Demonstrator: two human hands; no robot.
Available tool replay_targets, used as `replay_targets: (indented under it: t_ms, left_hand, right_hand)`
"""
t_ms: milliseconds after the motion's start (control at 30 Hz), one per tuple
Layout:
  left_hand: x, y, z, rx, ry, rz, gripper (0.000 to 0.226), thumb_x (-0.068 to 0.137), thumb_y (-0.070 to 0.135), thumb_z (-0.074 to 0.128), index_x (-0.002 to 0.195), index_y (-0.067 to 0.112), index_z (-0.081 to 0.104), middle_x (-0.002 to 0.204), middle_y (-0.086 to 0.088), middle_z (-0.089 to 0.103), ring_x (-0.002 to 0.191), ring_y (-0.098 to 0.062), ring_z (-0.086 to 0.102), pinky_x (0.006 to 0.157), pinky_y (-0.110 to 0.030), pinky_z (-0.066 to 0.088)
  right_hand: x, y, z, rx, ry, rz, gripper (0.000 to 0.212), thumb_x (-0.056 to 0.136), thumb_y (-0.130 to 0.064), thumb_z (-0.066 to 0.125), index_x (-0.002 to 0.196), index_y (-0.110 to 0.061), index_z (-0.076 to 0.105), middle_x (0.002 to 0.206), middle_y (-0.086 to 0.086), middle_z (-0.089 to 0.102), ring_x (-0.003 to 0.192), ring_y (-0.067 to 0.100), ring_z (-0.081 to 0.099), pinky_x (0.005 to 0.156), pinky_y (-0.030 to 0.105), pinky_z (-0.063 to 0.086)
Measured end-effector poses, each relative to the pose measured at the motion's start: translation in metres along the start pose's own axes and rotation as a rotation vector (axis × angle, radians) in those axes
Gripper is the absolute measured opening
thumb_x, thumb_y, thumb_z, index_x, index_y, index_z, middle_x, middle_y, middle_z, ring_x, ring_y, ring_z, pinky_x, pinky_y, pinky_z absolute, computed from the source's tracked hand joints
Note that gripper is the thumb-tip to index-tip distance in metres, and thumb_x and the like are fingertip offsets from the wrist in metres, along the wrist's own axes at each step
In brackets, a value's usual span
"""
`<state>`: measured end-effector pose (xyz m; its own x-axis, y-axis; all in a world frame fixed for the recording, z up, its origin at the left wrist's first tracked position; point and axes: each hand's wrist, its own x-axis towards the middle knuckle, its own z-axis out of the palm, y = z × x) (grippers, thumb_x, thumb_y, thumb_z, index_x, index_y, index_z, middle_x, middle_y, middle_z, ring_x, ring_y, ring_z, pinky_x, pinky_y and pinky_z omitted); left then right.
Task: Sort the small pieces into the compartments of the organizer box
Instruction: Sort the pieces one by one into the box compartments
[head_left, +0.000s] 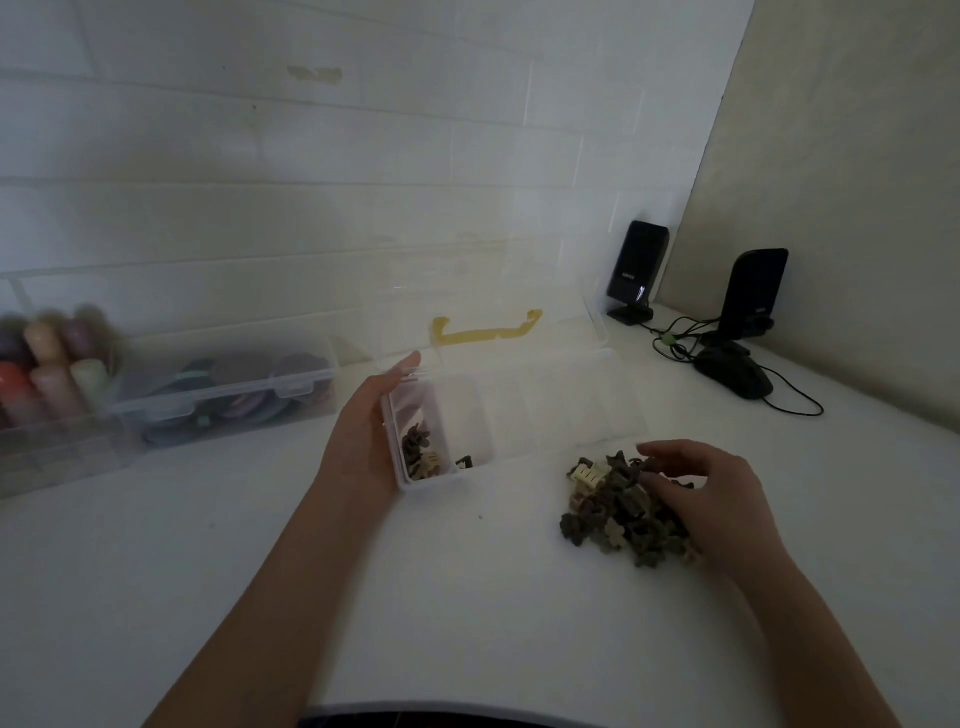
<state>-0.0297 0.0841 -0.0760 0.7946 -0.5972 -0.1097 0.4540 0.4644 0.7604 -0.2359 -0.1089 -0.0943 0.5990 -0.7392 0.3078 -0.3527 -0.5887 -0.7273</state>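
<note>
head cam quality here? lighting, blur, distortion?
Head view: dim and underexposed; the clear organizer box nearly vanishes against the white table; containers at far left are smeared with blur; wide-angle bends the wall lines; pile of small pieces stays legible.

A white table (467, 597) carries everything here. The clear organizer box (519, 415) stands open near its middle, its lid tipped back toward the wall. Just right of the box and nearer the viewer lies a loose pile of small pieces (623, 512), mostly dark with a few pale ones. Left of the box sits a closed clear container (228, 397) of round, dark items, and farther left another clear bin (47, 415) of coloured rolls. Well right of the box, toward the corner, stand two black speakers (636, 270) and a black mouse (735, 371) with trailing cables.
</note>
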Motion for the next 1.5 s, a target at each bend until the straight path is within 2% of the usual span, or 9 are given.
replay_targets:
  t_ms: [233,333,433,600,733,933,1133,1233,1500]
  left_hand:
    - [0.000,0.000,0.001,0.011,0.033,0.027,0.047,0.063,0.020,0.070,0.111,0.018,0.068,0.112,-0.003,0.063,0.113,-0.019,0.056,0.091,-0.033,0.045]
    - [0.000,-0.001,0.002,0.034,0.034,0.046,0.035,0.081,0.020,0.060,0.116,0.016,0.065,0.114,-0.003,0.065,0.118,-0.021,0.056,0.104,-0.037,0.039]
    - [0.001,-0.001,0.002,0.045,0.038,0.050,0.032,0.091,0.017,0.049,0.120,0.015,0.064,0.115,-0.005,0.064,0.118,-0.022,0.056,0.103,-0.037,0.039]
    - [-0.002,0.000,0.006,0.040,-0.005,0.041,0.025,0.093,0.016,0.046,0.110,0.018,0.065,0.101,-0.001,0.065,0.097,-0.014,0.061,0.074,-0.022,0.052]
    - [-0.003,-0.001,0.007,0.002,-0.024,0.009,0.022,0.093,0.016,0.048,0.103,0.019,0.067,0.099,0.001,0.065,0.093,-0.012,0.061,0.059,-0.017,0.053]
    - [0.001,-0.004,0.004,0.024,-0.049,-0.013,0.024,0.093,0.018,0.049,0.103,0.020,0.070,0.099,0.000,0.065,0.089,-0.012,0.061,0.076,-0.028,0.045]
    - [-0.002,-0.004,0.004,0.014,-0.079,-0.016,0.025,0.092,0.018,0.048,0.106,0.021,0.069,0.096,0.003,0.068,0.087,-0.010,0.064,0.071,-0.028,0.049]
    - [-0.003,-0.003,0.004,0.031,-0.091,0.015,0.026,0.093,0.016,0.045,0.104,0.020,0.068,0.090,0.003,0.071,0.077,-0.007,0.069,0.062,-0.022,0.053]
    - [-0.004,-0.002,0.005,0.107,-0.105,0.031,0.029,0.091,0.012,0.042,0.100,0.021,0.069,0.092,-0.001,0.065,0.089,-0.012,0.061,0.080,-0.029,0.044]
  right_hand:
    - [-0.001,-0.006,-0.001,0.158,0.010,-0.088,0.016,0.076,-0.011,0.074,0.082,-0.025,0.071,0.090,-0.015,0.070,0.090,0.002,0.063,0.081,0.021,0.048]
    - [-0.005,-0.014,0.000,0.336,-0.025,-0.114,0.014,0.076,0.001,0.071,0.078,-0.012,0.066,0.088,-0.009,0.074,0.085,0.005,0.069,0.073,0.022,0.056]
    - [-0.008,-0.020,0.001,0.377,-0.061,-0.128,0.015,0.077,0.001,0.070,0.081,-0.012,0.064,0.082,-0.009,0.074,0.077,0.010,0.070,0.065,0.023,0.057]
    - [-0.012,-0.026,0.001,0.401,-0.091,-0.129,0.034,0.077,-0.005,0.071,0.103,-0.026,0.066,0.082,-0.011,0.073,0.074,0.006,0.068,0.066,0.015,0.053]
    - [-0.011,-0.028,0.001,0.327,-0.115,-0.155,0.023,0.077,-0.005,0.071,0.087,-0.025,0.072,0.083,-0.015,0.072,0.077,0.003,0.066,0.068,0.011,0.050]
    - [-0.013,-0.031,0.004,0.338,-0.110,-0.174,0.011,0.078,-0.006,0.069,0.080,-0.016,0.071,0.080,-0.011,0.072,0.075,0.005,0.065,0.067,0.011,0.049]
    - [-0.017,-0.039,0.013,0.355,-0.130,-0.219,0.014,0.078,-0.006,0.070,0.086,-0.018,0.070,0.082,-0.013,0.070,0.072,0.004,0.064,0.065,0.013,0.050]
    - [-0.017,-0.050,0.022,0.417,-0.138,-0.268,0.018,0.078,-0.001,0.070,0.087,-0.016,0.067,0.085,-0.008,0.070,0.077,0.013,0.066,0.066,0.023,0.054]
    - [-0.009,-0.085,0.044,0.467,-0.228,-0.468,0.022,0.081,0.009,0.062,0.086,-0.012,0.064,0.098,-0.003,0.069,0.090,0.014,0.067,0.079,0.024,0.054]
